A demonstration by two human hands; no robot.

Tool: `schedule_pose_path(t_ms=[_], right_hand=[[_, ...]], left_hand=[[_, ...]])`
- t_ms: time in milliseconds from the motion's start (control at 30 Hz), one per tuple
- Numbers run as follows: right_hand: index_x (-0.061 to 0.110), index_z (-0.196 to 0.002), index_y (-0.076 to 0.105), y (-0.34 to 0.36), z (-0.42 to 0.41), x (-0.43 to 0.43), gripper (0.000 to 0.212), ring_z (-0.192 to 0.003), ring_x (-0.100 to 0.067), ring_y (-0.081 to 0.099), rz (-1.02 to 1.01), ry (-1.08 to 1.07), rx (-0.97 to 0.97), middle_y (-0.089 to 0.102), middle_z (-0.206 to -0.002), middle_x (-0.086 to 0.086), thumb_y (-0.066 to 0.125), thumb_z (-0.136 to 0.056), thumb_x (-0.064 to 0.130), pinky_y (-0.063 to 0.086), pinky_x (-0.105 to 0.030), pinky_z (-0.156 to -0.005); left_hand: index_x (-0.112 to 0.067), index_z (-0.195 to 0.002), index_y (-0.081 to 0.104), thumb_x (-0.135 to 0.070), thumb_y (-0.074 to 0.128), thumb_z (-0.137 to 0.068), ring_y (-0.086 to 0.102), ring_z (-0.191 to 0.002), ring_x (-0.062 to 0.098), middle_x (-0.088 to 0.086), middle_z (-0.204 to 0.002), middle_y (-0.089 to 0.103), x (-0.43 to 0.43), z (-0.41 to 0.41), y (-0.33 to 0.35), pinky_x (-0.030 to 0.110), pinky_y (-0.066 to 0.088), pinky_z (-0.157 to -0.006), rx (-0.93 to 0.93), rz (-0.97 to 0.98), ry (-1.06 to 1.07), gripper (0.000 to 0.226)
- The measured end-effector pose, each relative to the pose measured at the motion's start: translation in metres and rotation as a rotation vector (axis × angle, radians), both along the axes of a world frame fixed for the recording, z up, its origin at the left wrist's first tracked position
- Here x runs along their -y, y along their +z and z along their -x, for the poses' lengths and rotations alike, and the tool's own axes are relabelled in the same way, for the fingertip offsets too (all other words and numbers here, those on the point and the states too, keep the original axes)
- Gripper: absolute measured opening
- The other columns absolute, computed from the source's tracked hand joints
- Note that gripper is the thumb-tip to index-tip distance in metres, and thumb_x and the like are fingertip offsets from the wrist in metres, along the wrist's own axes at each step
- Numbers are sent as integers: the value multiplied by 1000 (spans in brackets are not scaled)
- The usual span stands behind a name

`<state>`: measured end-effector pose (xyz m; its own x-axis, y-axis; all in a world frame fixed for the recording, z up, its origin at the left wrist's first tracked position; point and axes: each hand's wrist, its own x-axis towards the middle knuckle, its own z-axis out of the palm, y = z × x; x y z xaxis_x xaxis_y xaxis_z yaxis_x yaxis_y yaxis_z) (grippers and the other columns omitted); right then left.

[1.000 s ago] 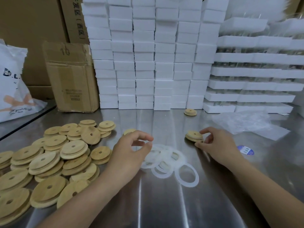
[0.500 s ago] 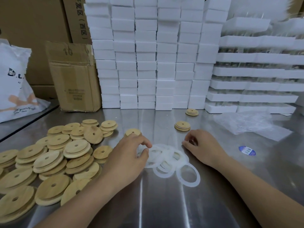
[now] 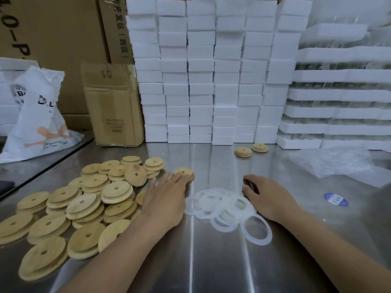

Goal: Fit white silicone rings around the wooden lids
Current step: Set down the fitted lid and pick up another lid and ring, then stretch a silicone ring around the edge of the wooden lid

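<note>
A heap of bare wooden lids (image 3: pixel 88 208), each with a small centre hole, covers the left of the steel table (image 3: pixel 211 267). One lid (image 3: pixel 186 171) lies apart just beyond it, and my left hand (image 3: pixel 167 199) reaches over it with straight fingers resting on its near edge. A loose pile of white silicone rings (image 3: pixel 224 210) lies between my hands. My right hand (image 3: pixel 266 195) rests at the pile's far right edge, fingers loosely curled down, nothing visibly held. Two ring-fitted lids (image 3: pixel 243 152) (image 3: pixel 259 147) sit far back.
A wall of stacked white foam blocks (image 3: pixel 211 77) closes off the back, with a cardboard box (image 3: pixel 114 106) and a white printed bag (image 3: pixel 40 115) at the back left. Crumpled clear plastic (image 3: pixel 338 163) and a blue sticker (image 3: pixel 335 199) lie at the right.
The lid at my right hand slid away to the back, beside the other far lid. My right hand drew back to the rings. My left hand moved from the rings onto the single lid.
</note>
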<state>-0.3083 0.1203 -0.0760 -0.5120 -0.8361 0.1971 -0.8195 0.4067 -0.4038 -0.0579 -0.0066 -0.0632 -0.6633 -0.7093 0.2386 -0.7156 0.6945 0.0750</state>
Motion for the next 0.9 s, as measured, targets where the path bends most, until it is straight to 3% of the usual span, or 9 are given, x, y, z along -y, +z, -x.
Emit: schedule_pose_path(t_ms=[133, 233, 333, 433, 567, 633, 767, 833, 900], right_hand=[[33, -142, 58, -1, -13, -21, 37, -125, -21, 60, 9, 26, 56, 65, -138, 7, 46, -108, 39, 46, -34, -93], [29, -109, 72, 18, -16, -34, 23, -106, -20, 66, 28, 17, 170, 74, -111, 8, 51, -108, 38, 48, -30, -84], [21, -76, 66, 47, -20, -51, 46, -73, -10, 64, -41, 53, 230, 68, -71, 11, 62, -94, 64, 44, -26, -66], [23, -79, 69, 63, -28, -64, 59, -64, -4, 58, -332, 101, 191, 66, -70, 12, 72, -71, 82, 45, -24, -67], [31, -80, 74, 69, -35, -69, 32, -69, -1, 61, -446, 139, 88, 69, -77, 16, 86, -71, 59, 44, -19, -65], [32, -81, 74, 71, -34, -70, 24, -72, -2, 62, -455, 203, 115, 71, -83, 13, 85, -75, 53, 48, -22, -72], [24, -78, 67, 81, -30, -76, 24, -68, -11, 48, -318, 415, 414, 59, -72, 4, 85, -80, 40, 38, -31, -70], [20, -82, 70, 86, -32, -77, 19, -72, -13, 50, -204, 507, 604, 63, -76, -2, 85, -84, 31, 38, -27, -67], [14, -91, 74, 88, -35, -75, 21, -72, -13, 56, -114, 541, 676, 68, -78, -6, 86, -87, 30, 42, -23, -65]], left_hand=[[-31, -137, 52, -45, 37, -110, 48, -128, 22, -4, -127, 52, 1, -5, -2, 36, 41, -100, -51, 115, 95, 34], [-31, -128, 57, -50, 45, -107, 47, -132, 25, -2, -133, 53, 2, -8, -3, 39, 43, -104, -84, 23, 144, 30], [-31, -118, 53, -46, 54, -104, 58, -114, 25, -4, -110, 63, 0, -10, 1, 39, 41, -83, -167, -5, 112, 21], [-36, -128, 54, -45, 65, -99, 59, -109, 19, -7, -115, 61, -1, -10, 4, 37, 41, -80, -268, -21, 103, 32], [-35, -143, 59, -27, 90, -85, 53, -115, 10, -6, -130, 50, -13, 2, 22, 21, 39, -97, -820, -305, 29, 67], [-31, -139, 65, -24, 98, -75, 63, -115, 14, -2, -130, 58, -25, 8, 31, 26, 49, -101, -1057, -556, 25, 72], [-14, -121, 72, -21, 101, -51, 82, -93, 26, 16, -109, 80, -44, 13, 30, 33, 66, -78, -1418, -1136, -51, 76], [-10, -124, 66, -19, 98, -56, 82, -91, 32, 16, -100, 82, -52, 15, 27, 31, 66, -65, -1438, -1312, -70, 76], [-16, -123, 65, -28, 95, -68, 82, -86, 33, 13, -93, 82, -59, 17, 24, 29, 63, -54, -1344, -1316, -63, 64]])
